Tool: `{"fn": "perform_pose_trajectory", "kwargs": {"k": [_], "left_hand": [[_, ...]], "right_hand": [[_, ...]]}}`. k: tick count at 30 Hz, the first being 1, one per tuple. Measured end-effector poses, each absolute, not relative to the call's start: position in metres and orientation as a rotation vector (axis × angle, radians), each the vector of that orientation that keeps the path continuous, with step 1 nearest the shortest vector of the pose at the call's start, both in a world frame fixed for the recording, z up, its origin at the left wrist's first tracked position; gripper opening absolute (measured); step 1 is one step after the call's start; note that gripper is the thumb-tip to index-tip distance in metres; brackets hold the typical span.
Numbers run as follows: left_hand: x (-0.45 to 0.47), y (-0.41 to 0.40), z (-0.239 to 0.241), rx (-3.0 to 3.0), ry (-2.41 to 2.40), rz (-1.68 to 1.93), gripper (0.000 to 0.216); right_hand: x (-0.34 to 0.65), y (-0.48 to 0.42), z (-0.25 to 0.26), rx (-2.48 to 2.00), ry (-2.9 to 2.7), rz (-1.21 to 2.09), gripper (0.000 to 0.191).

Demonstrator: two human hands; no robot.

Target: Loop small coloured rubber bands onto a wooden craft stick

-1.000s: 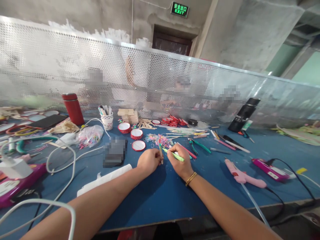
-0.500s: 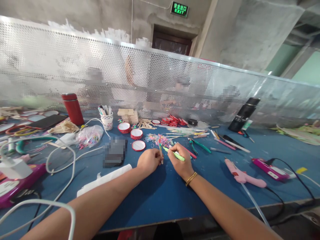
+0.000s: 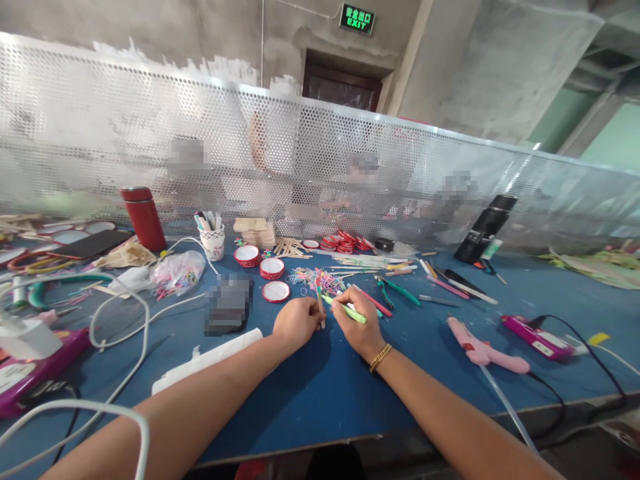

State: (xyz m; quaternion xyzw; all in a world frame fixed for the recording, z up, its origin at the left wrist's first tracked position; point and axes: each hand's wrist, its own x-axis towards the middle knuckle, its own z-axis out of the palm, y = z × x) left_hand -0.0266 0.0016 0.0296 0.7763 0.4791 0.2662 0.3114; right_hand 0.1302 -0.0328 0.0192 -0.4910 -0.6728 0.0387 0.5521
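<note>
Pinched in my left hand (image 3: 299, 323) is a wooden craft stick (image 3: 323, 323), upright, its upper part coloured red and green. My right hand (image 3: 357, 323) grips a light green marker (image 3: 354, 313) like a pen. The marker's front end is close to the stick; whether it touches I cannot tell. Just beyond both hands lies a pile of small colourful rubber bands (image 3: 313, 278). A round red-rimmed lid (image 3: 275, 291) rests left of the pile, with two small red tins behind it.
A pink glue gun (image 3: 487, 353) and a purple power strip (image 3: 537, 338) lie at right. Pliers (image 3: 403, 291) sit beyond my right hand. A phone (image 3: 230, 305), a cup of pens (image 3: 213, 241), a red bottle (image 3: 143, 219) and white cables are on the left. A perforated metal screen (image 3: 280, 153) borders the table.
The marker's front end has shifted slightly left, towards the stick, with my right hand. My left hand keeps its hold on the stick. The whole view has drifted a little.
</note>
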Motion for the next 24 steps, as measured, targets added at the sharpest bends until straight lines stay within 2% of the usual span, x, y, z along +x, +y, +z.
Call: {"fn": "perform_pose_trajectory", "kwargs": {"k": [24], "left_hand": [[-0.026,0.0021,0.0308,2.049,1.255,0.691,0.014]], "right_hand": [[0.1299,-0.0319,0.0184,-1.15,-1.579,0.104,0.01]]}}
